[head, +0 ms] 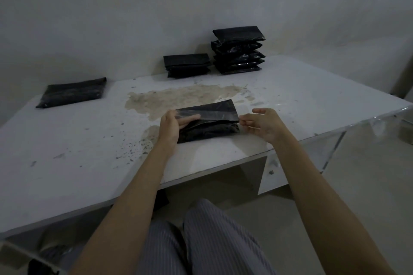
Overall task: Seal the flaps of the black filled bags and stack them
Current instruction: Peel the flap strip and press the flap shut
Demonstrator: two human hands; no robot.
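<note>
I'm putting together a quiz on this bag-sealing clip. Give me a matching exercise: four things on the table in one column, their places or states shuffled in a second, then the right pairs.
Things
1. tall stack
2. short stack
3. lone bag
4. bag being sealed

Places or states
A. far left of the table, flat, by itself
B. between the left hand and right hand, near the front edge
C. by the wall, rightmost pile
D. by the wall, just left of the higher pile

Pairs: 1-C, 2-D, 3-A, 4-B
</note>
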